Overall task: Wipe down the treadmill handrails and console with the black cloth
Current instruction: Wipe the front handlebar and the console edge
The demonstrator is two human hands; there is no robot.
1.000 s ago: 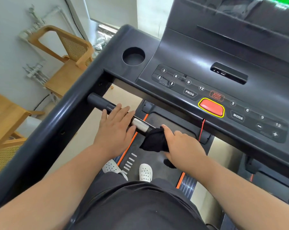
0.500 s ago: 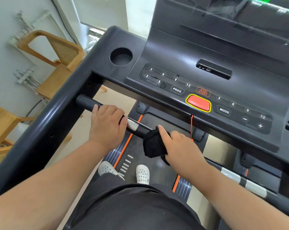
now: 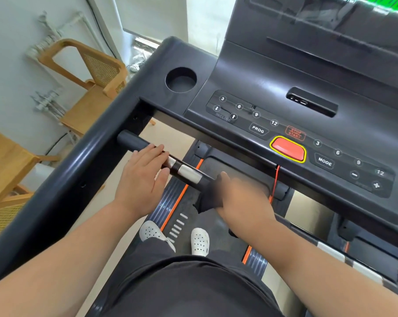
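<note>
Rests left hand [image 3: 145, 179] flat over the grip bar [image 3: 134, 141], fingers straight, not wrapped. Bunches black cloth [image 3: 207, 200] in right hand [image 3: 242, 200], pressed on same bar just right of the metal sensor [image 3: 189, 174]; too blurred to read exact finger wrap. Works with hands apart.

Risks, as judged:
- snagging the red safety cord [image 3: 276, 179] hanging just beside that hand
- bumping the red start button [image 3: 288, 149] on the console [image 3: 273, 72] with white shoes [image 3: 200, 241] on the belt [image 3: 216, 224]
- skipping the patch under the left palm
</note>
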